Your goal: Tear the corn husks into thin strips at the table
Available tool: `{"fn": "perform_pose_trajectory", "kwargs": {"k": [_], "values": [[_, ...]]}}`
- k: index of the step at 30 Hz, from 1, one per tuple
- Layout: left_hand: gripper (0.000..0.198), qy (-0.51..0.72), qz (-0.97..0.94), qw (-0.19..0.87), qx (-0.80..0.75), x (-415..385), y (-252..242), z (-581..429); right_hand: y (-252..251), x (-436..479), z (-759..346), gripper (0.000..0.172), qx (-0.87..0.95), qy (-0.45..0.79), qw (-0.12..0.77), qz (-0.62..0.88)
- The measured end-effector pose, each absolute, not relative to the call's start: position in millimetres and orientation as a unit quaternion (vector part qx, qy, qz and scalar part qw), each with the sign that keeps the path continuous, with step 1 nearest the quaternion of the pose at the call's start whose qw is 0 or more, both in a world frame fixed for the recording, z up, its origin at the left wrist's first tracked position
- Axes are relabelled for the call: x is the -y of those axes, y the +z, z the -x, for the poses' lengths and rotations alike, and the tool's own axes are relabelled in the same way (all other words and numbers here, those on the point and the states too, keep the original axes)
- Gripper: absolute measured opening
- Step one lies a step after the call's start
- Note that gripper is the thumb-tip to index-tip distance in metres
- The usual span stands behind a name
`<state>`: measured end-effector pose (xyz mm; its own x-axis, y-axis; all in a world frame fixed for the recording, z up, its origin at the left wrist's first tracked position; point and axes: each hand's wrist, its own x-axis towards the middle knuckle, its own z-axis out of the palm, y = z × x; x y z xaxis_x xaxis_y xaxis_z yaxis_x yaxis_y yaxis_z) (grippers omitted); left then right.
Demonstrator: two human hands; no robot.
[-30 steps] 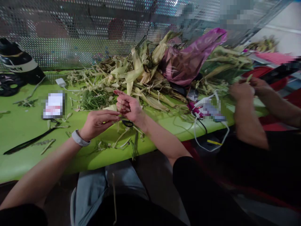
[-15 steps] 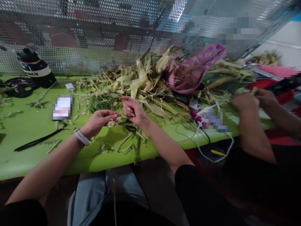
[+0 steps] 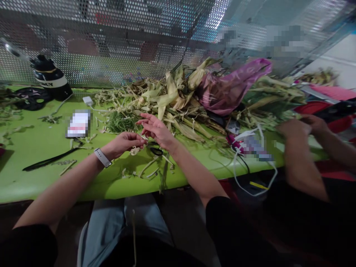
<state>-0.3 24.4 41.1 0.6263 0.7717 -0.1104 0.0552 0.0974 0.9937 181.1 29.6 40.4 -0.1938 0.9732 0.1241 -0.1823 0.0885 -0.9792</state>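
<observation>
My left hand (image 3: 126, 144), with a pale watch band at the wrist, pinches a small pale, curled strip of corn husk (image 3: 135, 150) between thumb and fingers. Beside it my right hand (image 3: 155, 129) is raised with its fingers apart, holding nothing that I can see. Under the right hand lies a black handle loop (image 3: 156, 151), apparently of scissors; the rest is hidden. Just beyond the hands sits a small heap of green shreds (image 3: 119, 121). Loose pale strips (image 3: 148, 168) lie on the green table (image 3: 111, 181) nearer to me.
Dry corn husks (image 3: 169, 91) are piled at the back beside a purple plastic bag (image 3: 222, 92). A phone (image 3: 79, 123), a black strap (image 3: 50, 162) and a dark bottle (image 3: 52, 79) are at left. White cables (image 3: 235, 170) hang at right, near another person's hands (image 3: 296, 126).
My right hand's fingers have gone from curled to spread. My left hand keeps its pinch on the pale strip and has come slightly closer to the right. The view has shifted a little.
</observation>
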Motion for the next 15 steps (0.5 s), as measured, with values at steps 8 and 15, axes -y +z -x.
{"fn": "perform_pose_trajectory", "kwargs": {"k": [8,15], "values": [[0.028,0.347,-0.543,0.679,-0.352,-29,40,4,42,-23,-191,0.057,0.706,0.41,0.338,0.468],[0.029,0.341,-0.478,0.725,-0.361,-35,35,7,49,-18,-189,0.047,0.676,0.409,0.432,0.435]]}}
